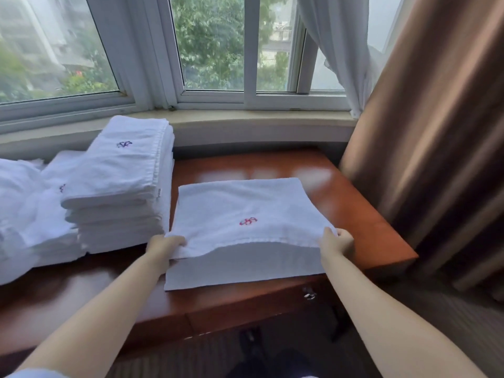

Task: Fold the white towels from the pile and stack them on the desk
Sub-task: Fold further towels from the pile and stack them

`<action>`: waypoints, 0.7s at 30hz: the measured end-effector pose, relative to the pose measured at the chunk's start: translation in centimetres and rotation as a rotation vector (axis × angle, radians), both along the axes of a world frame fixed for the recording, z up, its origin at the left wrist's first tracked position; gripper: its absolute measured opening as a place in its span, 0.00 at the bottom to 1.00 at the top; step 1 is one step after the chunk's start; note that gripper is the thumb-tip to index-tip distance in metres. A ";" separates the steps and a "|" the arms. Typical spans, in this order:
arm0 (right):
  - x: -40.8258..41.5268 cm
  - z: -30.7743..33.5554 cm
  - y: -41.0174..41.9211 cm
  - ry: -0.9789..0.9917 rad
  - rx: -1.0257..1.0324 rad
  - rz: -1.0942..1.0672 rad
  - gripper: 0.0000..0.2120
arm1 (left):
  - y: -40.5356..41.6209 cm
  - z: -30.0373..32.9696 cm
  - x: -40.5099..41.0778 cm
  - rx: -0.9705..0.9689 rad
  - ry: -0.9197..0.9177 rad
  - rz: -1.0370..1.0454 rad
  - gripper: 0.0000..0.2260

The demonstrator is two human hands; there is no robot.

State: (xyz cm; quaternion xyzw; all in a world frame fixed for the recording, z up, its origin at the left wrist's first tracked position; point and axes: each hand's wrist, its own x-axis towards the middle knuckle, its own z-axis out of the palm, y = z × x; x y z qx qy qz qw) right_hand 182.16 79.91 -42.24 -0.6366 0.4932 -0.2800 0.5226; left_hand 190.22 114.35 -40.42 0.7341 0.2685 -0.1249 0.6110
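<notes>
A white towel (240, 205) with a red embroidered mark lies on the reddish wooden desk (362, 214), partly folded. Its upper layer is lifted at the near edge over a lower layer that reaches the desk's front. My left hand (163, 245) grips the upper layer's near left corner. My right hand (336, 241) pinches its near right corner. To the left stands a tall stack of folded white towels (120, 184) with a dark mark on top. Further left lies a loose pile of white towels (21, 214).
A window sill (245, 120) and window run behind the desk. A brown curtain (431, 148) hangs close at the desk's right side, with a white sheer curtain (338, 50) beside it. A drawer key (309, 294) sticks out below the desk's front edge.
</notes>
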 end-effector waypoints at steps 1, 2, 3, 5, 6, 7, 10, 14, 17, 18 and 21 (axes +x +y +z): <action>-0.7 -0.8 0.2 0.066 0.012 0.019 0.05 | 0.3 -0.4 -0.3 0.023 0.018 0.018 0.11; -1.3 -1.5 0.3 0.119 0.012 0.042 0.06 | 0.5 -0.6 -0.6 0.069 0.023 0.026 0.09; -1.7 -2.1 0.3 0.161 0.005 0.073 0.07 | 0.5 -0.6 -1.1 0.125 0.025 0.016 0.07; -2.3 -3.0 0.1 0.226 -0.003 0.119 0.09 | 0.5 -0.6 -2.1 0.210 0.032 -0.038 0.05; -2.4 -3.1 0.0 0.247 0.001 0.121 0.10 | 0.7 -0.7 -2.4 0.215 0.055 -0.059 0.09; -2.6 -3.1 -0.1 0.262 -0.004 0.112 0.10 | 0.8 -0.9 -2.6 0.178 0.078 -0.076 0.13; -2.9 -2.3 -0.5 0.217 -0.090 0.049 0.09 | 1.1 -0.7 -2.7 0.049 0.127 -0.007 0.11; -3.4 -2.6 -0.5 0.365 -0.121 0.125 0.10 | 0.8 -1.5 -3.6 0.249 0.159 -0.118 0.17; -3.6 -2.6 0.3 0.620 -0.207 0.222 0.12 | 0.6 -2.3 -4.9 0.449 0.280 -0.227 0.27; -3.6 -2.4 0.5 0.677 -0.202 0.219 0.14 | 0.5 -1.8 -5.0 0.499 0.305 -0.235 0.28; -3.5 -1.8 0.9 0.642 -0.073 0.233 0.18 | 0.5 -1.0 -4.8 0.342 0.332 -0.239 0.24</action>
